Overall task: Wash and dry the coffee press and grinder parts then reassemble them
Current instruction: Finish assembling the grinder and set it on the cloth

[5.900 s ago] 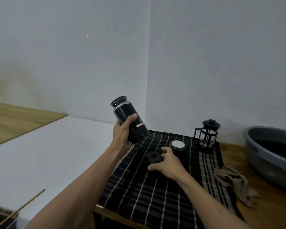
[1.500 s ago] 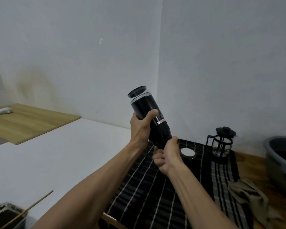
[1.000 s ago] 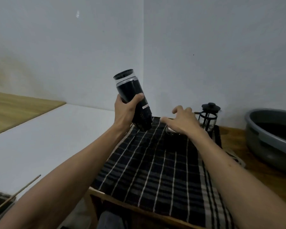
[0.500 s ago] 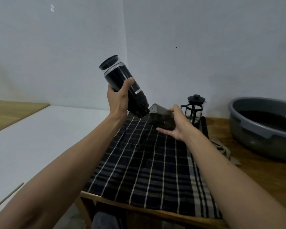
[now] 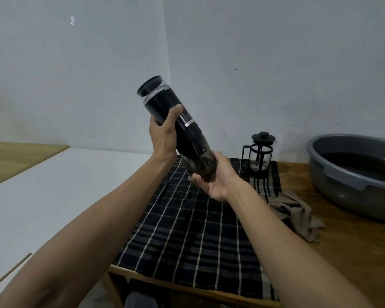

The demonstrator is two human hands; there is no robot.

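Above the black plaid cloth (image 5: 193, 230), our left hand (image 5: 163, 135) wraps the tilted black cylindrical grinder body (image 5: 165, 105), while our right hand (image 5: 216, 178) cups the smoky translucent grounds cup (image 5: 201, 165) against its lower end. We should keep both axes aligned, then twist gently until seated. The black-framed glass coffee press (image 5: 260, 155) stands at the cloth's far edge.

A checked cloth (image 5: 193, 236) lies on the bench (image 5: 353, 252). The coffee press (image 5: 261, 154) stands at its far right corner, a crumpled rag (image 5: 298, 215) just right of it, the basin (image 5: 351, 176) farther right.
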